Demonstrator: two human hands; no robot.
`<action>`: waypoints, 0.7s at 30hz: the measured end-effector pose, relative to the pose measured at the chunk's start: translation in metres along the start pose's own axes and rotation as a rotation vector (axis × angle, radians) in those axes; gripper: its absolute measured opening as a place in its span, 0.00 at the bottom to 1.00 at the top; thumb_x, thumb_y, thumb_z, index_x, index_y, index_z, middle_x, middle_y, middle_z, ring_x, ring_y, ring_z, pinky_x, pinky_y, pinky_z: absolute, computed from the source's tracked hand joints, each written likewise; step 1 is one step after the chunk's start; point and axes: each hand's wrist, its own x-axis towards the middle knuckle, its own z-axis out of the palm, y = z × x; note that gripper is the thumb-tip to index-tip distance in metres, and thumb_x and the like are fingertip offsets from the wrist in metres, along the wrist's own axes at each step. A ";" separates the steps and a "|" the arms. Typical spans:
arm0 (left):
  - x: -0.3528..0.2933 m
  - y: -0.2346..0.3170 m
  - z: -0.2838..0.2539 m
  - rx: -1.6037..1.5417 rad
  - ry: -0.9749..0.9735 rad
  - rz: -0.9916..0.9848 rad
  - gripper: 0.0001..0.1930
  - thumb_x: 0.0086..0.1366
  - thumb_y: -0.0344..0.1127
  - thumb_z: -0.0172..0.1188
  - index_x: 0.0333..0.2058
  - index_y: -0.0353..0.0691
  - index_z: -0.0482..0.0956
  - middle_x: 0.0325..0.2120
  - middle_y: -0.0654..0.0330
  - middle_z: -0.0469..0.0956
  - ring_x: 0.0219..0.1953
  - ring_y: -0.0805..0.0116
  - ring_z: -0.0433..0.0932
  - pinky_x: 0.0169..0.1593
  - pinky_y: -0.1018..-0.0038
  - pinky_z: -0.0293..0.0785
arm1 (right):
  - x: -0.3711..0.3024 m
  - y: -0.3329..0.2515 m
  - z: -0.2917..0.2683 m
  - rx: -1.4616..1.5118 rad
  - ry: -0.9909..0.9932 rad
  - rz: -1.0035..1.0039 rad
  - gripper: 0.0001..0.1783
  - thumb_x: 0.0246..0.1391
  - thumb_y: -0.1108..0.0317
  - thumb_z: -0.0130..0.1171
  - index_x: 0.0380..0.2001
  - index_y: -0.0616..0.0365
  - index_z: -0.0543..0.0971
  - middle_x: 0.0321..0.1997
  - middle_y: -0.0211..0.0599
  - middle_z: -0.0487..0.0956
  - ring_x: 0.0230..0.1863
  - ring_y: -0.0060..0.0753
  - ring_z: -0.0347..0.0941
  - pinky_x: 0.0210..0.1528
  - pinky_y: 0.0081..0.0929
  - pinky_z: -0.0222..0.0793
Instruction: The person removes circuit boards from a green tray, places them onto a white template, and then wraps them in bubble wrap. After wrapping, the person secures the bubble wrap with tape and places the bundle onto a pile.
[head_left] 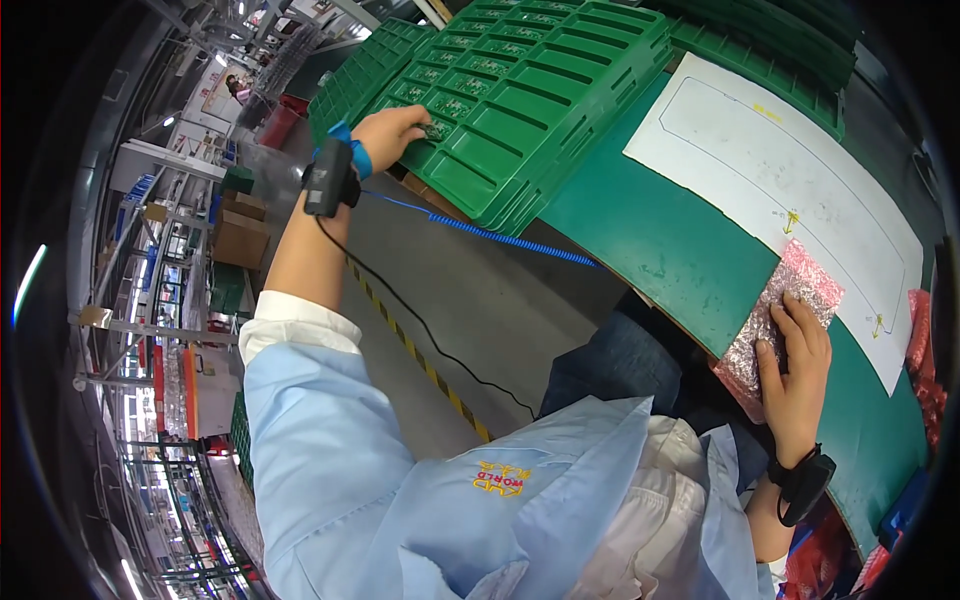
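Note:
My left hand (388, 138) reaches over the near left corner of a green divided tray (512, 108). Its fingers are curled and closed at the edge of a small green circuit board (437, 130) in one of the slots; the fingertips are partly hidden. Several similar boards sit in the farther slots. My right hand (797, 372) lies on a pink bubble-wrap bag (742, 365), thumb apart from the fingers, pressing it from above. The bag lies at the table's near edge, partly over a white sheet. Whether anything is inside it I cannot tell.
The tray tops a stack on a green-topped table (650, 240). A large white sheet with a drawn outline (740, 140) covers part of it. A coiled blue cord (510, 242) runs below the table edge. More green trays (750, 70) stand behind; red bubble wrap (925, 350) lies at far right.

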 end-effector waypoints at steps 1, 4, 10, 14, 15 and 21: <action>0.007 0.010 -0.001 0.075 -0.103 -0.099 0.11 0.60 0.31 0.61 0.42 0.44 0.78 0.43 0.56 0.78 0.47 0.52 0.75 0.49 0.61 0.73 | 0.000 0.001 0.000 -0.001 0.003 0.003 0.21 0.53 0.67 0.60 0.51 0.59 0.76 0.60 0.41 0.72 0.63 0.50 0.64 0.65 0.42 0.55; 0.006 0.005 0.003 0.124 -0.191 -0.165 0.11 0.61 0.31 0.60 0.43 0.45 0.78 0.44 0.55 0.78 0.48 0.51 0.75 0.50 0.61 0.73 | 0.001 0.000 0.003 0.013 0.006 -0.011 0.21 0.53 0.67 0.60 0.51 0.59 0.76 0.60 0.41 0.72 0.63 0.50 0.64 0.65 0.42 0.55; 0.008 -0.008 0.011 0.024 -0.139 -0.017 0.08 0.62 0.31 0.59 0.41 0.44 0.78 0.42 0.53 0.77 0.47 0.51 0.75 0.49 0.61 0.72 | 0.001 0.000 0.000 0.012 0.000 -0.019 0.21 0.52 0.72 0.60 0.51 0.60 0.75 0.61 0.41 0.72 0.62 0.48 0.64 0.65 0.39 0.56; 0.006 -0.005 0.011 0.136 -0.128 -0.009 0.08 0.62 0.32 0.60 0.40 0.45 0.79 0.42 0.56 0.77 0.46 0.52 0.75 0.49 0.61 0.72 | 0.001 0.001 0.002 0.009 0.007 -0.012 0.21 0.52 0.72 0.60 0.51 0.60 0.75 0.60 0.41 0.72 0.62 0.48 0.64 0.65 0.39 0.56; 0.006 -0.004 0.009 0.137 -0.131 -0.007 0.08 0.62 0.32 0.60 0.40 0.45 0.79 0.42 0.56 0.77 0.46 0.52 0.75 0.49 0.61 0.72 | 0.002 0.001 0.002 0.013 0.009 -0.015 0.21 0.52 0.72 0.60 0.51 0.60 0.75 0.60 0.40 0.72 0.62 0.48 0.64 0.65 0.39 0.56; 0.011 0.013 0.006 0.160 -0.182 -0.131 0.09 0.60 0.31 0.61 0.40 0.48 0.79 0.41 0.62 0.78 0.46 0.55 0.75 0.48 0.63 0.72 | 0.002 0.000 0.002 0.032 0.012 -0.013 0.20 0.53 0.68 0.60 0.50 0.59 0.76 0.59 0.40 0.73 0.62 0.50 0.65 0.64 0.43 0.56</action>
